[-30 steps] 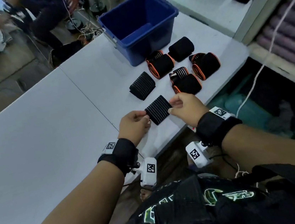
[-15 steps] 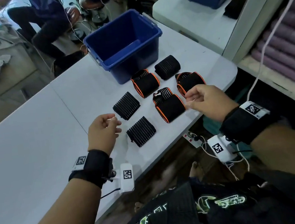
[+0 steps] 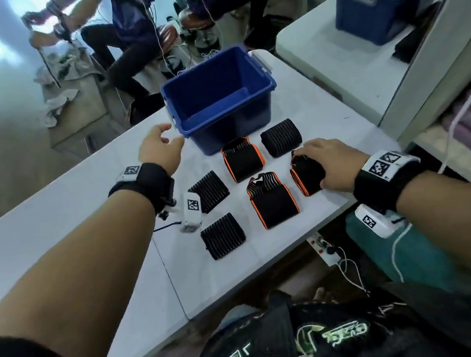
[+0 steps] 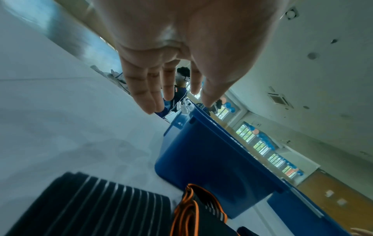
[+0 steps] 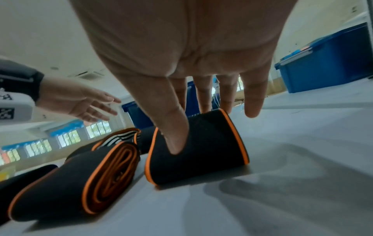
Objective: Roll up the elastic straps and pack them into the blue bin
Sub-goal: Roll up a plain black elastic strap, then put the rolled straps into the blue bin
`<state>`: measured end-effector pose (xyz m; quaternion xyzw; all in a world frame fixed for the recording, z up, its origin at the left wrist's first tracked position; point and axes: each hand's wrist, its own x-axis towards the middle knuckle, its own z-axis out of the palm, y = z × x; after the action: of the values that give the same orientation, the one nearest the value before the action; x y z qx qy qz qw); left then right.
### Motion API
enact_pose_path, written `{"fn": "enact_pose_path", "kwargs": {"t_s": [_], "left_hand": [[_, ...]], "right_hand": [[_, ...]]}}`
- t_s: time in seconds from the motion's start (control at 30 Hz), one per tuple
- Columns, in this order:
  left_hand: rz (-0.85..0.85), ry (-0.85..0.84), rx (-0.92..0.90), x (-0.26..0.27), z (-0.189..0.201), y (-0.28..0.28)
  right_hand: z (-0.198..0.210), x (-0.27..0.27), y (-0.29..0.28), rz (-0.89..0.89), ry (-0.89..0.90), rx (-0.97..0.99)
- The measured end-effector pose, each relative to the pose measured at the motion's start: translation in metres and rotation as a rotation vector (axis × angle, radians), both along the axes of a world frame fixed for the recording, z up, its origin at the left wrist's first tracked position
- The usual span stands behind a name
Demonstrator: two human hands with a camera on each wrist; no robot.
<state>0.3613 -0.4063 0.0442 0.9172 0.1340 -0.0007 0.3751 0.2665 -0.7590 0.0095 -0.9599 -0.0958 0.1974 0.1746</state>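
Packing has not begun — the blue bin (image 3: 218,97), upper centre, looks empty, and six rolled straps lie below it. Right hand (image 3: 330,163) closes thumb and fingers on an orange-edged roll (image 3: 306,175); left hand (image 3: 159,149) hovers slack, empty.

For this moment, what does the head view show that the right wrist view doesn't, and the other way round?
Only the head view shows the whole layout: six rolled straps on the white table, three plain black and three orange-edged, and the inside of the blue bin, with no straps in it. Only the right wrist view shows the contact up close: the thumb lies on the orange-edged roll, fingers over its far side. Both show the right hand on that roll and the left hand open, holding nothing, near the bin.
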Motion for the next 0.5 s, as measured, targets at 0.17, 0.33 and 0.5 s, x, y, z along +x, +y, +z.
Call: {"fn": "enact_pose_path", "kwargs": {"t_s": [0.17,0.33,0.5], "left_hand": [[-0.037,0.040,0.033,0.018,-0.007,0.000],[-0.029,0.007,-0.089,0.033,-0.019,-0.001],[-0.010,-0.028,-0.112,0.051,-0.021,-0.005]], "right_hand": [[0.003,0.016,0.005,0.049,0.075,-0.012],[0.005,0.026,0.009,0.078,0.106,-0.104],[0.006,0.033,0.013,0.064,0.134,-0.146]]}}
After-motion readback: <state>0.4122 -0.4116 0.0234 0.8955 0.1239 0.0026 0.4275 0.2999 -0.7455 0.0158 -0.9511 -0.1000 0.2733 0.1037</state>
